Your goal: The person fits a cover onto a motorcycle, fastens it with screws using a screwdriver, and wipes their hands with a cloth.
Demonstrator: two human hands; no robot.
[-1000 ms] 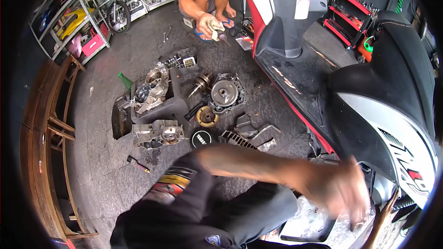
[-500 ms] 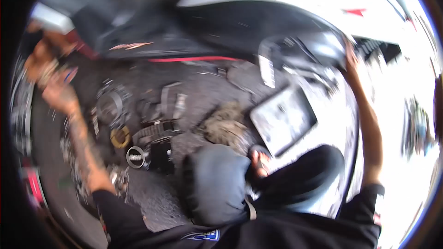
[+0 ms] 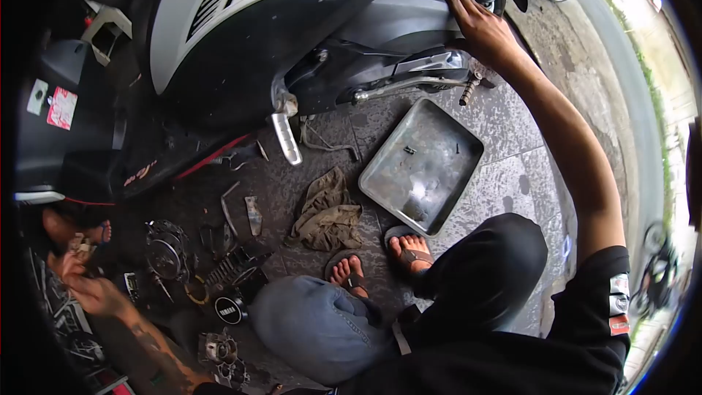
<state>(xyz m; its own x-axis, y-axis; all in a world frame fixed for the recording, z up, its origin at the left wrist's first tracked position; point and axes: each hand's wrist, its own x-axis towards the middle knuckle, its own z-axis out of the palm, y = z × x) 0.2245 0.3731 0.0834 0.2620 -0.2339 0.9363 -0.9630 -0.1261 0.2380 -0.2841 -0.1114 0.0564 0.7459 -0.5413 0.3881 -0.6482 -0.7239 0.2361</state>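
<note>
My left hand (image 3: 93, 294) reaches to the far left, against or close beside a co-worker's hand (image 3: 64, 263). A small pale object (image 3: 82, 245) is there; whether my fingers hold anything is too small to tell. My right hand (image 3: 482, 28) lies with its fingers stretched out on the rear of the grey engine-side cover (image 3: 398, 14) of the scooter (image 3: 241, 66), palm down. Below that cover are the kick lever (image 3: 398, 88) and a silver footrest (image 3: 287, 139).
A metal tray (image 3: 398, 168) with a few small screws lies on the floor before my feet. Beside it is a crumpled brown cloth (image 3: 327, 216). Engine parts (image 3: 167, 252), a round YAMAHA cover (image 3: 229, 310) and a casting (image 3: 219, 347) lie at the lower left.
The view has swung right toward the scooter's rear. My left hand stays stretched toward the co-worker. My right hand remains on the scooter's rear, now seen sharply.
</note>
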